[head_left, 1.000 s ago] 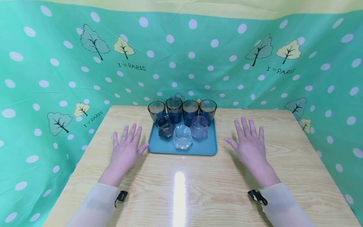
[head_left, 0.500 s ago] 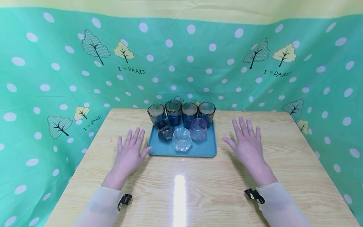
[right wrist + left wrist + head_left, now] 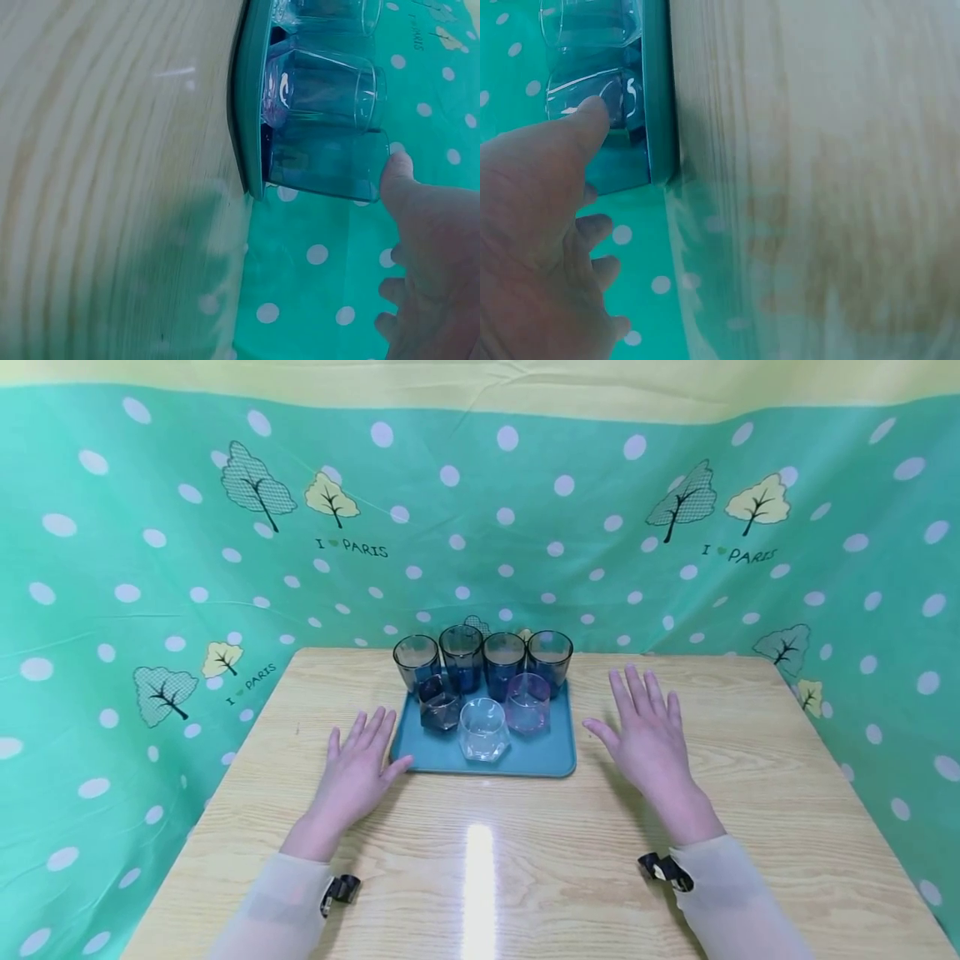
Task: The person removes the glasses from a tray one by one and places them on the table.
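Note:
A blue tray (image 3: 435,757) lies toward the back of the table. Along its rear stand several tall dark-tinted glasses (image 3: 504,662). In front of them are a dark faceted glass (image 3: 439,705), a pinkish faceted glass (image 3: 528,705) and, nearest the tray's front, a clear faceted glass (image 3: 484,732). My left hand (image 3: 358,773) is spread at the tray's left front corner, its thumb over the rim in the head view; whether it touches cannot be told. To the right of the tray my right hand (image 3: 647,740) is spread, apart from it and holding nothing.
The wooden table (image 3: 555,877) reaches around the tray on all sides. A green dotted cloth (image 3: 420,460) hangs behind and at both sides. Small black devices sit at the left wrist (image 3: 342,888) and right wrist (image 3: 660,868).
My left hand has moved right, to the tray's left front corner. My right hand has drifted slightly left, toward the tray. The glasses keep their places on it.

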`<move>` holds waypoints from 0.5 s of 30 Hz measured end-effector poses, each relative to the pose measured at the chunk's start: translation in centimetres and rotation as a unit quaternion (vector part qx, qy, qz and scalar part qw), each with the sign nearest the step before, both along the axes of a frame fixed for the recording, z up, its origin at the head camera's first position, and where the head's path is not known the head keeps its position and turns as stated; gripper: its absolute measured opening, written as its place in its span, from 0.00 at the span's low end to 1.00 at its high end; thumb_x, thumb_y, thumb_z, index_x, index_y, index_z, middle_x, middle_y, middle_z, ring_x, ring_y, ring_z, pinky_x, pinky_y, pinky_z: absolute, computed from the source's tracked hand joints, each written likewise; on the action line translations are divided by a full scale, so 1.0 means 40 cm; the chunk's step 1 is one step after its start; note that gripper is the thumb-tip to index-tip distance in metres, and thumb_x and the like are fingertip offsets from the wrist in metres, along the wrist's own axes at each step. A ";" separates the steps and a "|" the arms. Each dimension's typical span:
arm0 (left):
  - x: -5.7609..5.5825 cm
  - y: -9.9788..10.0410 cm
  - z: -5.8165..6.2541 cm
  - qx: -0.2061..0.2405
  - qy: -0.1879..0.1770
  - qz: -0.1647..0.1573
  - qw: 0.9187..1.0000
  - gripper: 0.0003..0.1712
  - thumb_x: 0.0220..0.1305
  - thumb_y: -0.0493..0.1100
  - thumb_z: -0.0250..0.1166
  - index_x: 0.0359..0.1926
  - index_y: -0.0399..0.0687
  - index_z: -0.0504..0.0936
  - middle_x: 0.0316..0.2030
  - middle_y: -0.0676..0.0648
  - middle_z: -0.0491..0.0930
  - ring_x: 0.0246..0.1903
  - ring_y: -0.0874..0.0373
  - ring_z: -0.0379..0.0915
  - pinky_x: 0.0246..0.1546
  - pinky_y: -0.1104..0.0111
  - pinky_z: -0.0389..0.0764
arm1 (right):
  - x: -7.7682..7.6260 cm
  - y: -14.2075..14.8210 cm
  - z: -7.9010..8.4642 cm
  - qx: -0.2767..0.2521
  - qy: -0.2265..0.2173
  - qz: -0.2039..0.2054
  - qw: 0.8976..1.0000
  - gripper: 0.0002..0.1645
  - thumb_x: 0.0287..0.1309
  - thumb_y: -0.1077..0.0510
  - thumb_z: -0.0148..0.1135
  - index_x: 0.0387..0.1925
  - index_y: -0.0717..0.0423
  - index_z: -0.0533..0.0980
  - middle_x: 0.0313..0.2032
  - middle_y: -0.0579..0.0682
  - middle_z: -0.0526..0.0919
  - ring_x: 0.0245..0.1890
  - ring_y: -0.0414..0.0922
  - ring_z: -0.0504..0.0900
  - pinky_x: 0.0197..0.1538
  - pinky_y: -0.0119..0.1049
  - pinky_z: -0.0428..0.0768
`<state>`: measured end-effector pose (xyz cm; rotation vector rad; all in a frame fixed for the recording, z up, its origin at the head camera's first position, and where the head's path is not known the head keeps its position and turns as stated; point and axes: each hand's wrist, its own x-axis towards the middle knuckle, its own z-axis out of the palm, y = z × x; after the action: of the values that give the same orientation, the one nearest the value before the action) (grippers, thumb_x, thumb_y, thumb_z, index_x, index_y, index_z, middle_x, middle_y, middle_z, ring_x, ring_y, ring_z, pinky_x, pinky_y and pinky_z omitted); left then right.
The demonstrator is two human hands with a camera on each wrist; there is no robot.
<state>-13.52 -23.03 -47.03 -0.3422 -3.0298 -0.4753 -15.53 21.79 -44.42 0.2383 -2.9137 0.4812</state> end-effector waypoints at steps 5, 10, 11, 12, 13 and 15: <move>0.001 0.000 -0.012 0.005 -0.009 -0.002 1.000 0.51 0.80 0.62 0.66 0.88 0.42 0.56 0.86 0.35 0.54 0.85 0.30 0.44 0.79 0.26 0.37 | -0.008 -0.011 0.005 -0.008 -0.002 0.005 1.000 0.55 0.82 0.30 0.53 0.91 0.52 0.45 0.89 0.58 0.39 0.88 0.61 0.32 0.84 0.66 0.30; -0.001 -0.004 -0.027 0.018 -0.022 -0.008 1.000 0.51 0.81 0.63 0.65 0.88 0.42 0.55 0.85 0.35 0.55 0.85 0.31 0.45 0.80 0.27 0.38 | -0.017 -0.019 0.008 -0.022 -0.005 0.012 1.000 0.55 0.83 0.29 0.52 0.91 0.51 0.43 0.89 0.59 0.39 0.88 0.61 0.33 0.84 0.67 0.31; -0.003 -0.004 -0.029 0.021 -0.025 -0.009 0.999 0.51 0.81 0.63 0.64 0.89 0.42 0.55 0.85 0.35 0.55 0.85 0.31 0.45 0.80 0.27 0.38 | -0.019 -0.020 0.010 -0.026 -0.004 0.013 1.000 0.55 0.83 0.30 0.52 0.91 0.52 0.43 0.89 0.60 0.39 0.88 0.62 0.33 0.84 0.67 0.31; -0.003 -0.005 -0.032 0.024 -0.027 -0.012 0.999 0.51 0.81 0.63 0.64 0.89 0.42 0.55 0.85 0.35 0.56 0.85 0.31 0.45 0.80 0.27 0.37 | -0.021 -0.022 0.011 -0.031 -0.002 0.015 0.999 0.55 0.83 0.30 0.52 0.91 0.52 0.43 0.89 0.60 0.39 0.88 0.62 0.33 0.84 0.67 0.31; -0.004 -0.006 -0.034 0.026 -0.029 -0.013 0.999 0.51 0.81 0.63 0.64 0.89 0.42 0.55 0.85 0.35 0.56 0.85 0.31 0.46 0.80 0.27 0.37 | -0.023 -0.023 0.013 -0.036 0.000 0.016 0.999 0.54 0.83 0.31 0.53 0.91 0.52 0.44 0.89 0.60 0.40 0.88 0.62 0.33 0.84 0.67 0.32; -0.005 -0.006 -0.036 0.032 -0.035 -0.018 0.999 0.50 0.82 0.62 0.64 0.88 0.42 0.55 0.85 0.36 0.57 0.85 0.32 0.46 0.80 0.27 0.37 | -0.027 -0.026 0.017 -0.045 0.005 0.017 0.999 0.54 0.83 0.33 0.55 0.91 0.52 0.44 0.89 0.60 0.41 0.88 0.62 0.34 0.84 0.67 0.32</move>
<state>-13.72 -23.28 -48.46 -0.3839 -3.0722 -0.5965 -16.60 20.75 -43.73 0.2777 -2.8737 0.6146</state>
